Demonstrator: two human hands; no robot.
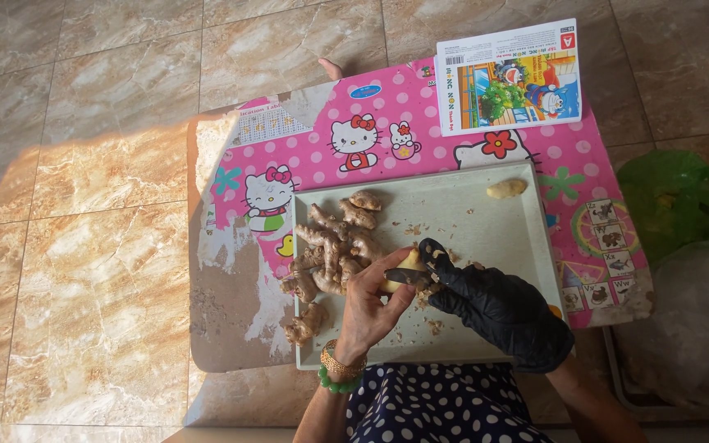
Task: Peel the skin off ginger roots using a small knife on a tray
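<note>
Left hand (368, 305) is gripping a half-peeled ginger piece (408, 264) over the grey tray (486, 221); gloved right hand (498, 310) is closed on a small knife (408, 276), scraping skin. Judged: peeling underway; remaining skin needs turning toward blade.

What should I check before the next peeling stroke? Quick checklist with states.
1. Left hand grips the ginger piece: ok.
2. Gloved right hand on the knife: ok.
3. Blade clear of the left fingers: cannot tell.
4. Work held over the tray: ok.
5. Unpeeled ginger pile within reach on the tray's left: ok.
6. Peeled piece set apart at the far corner: ok.
</note>
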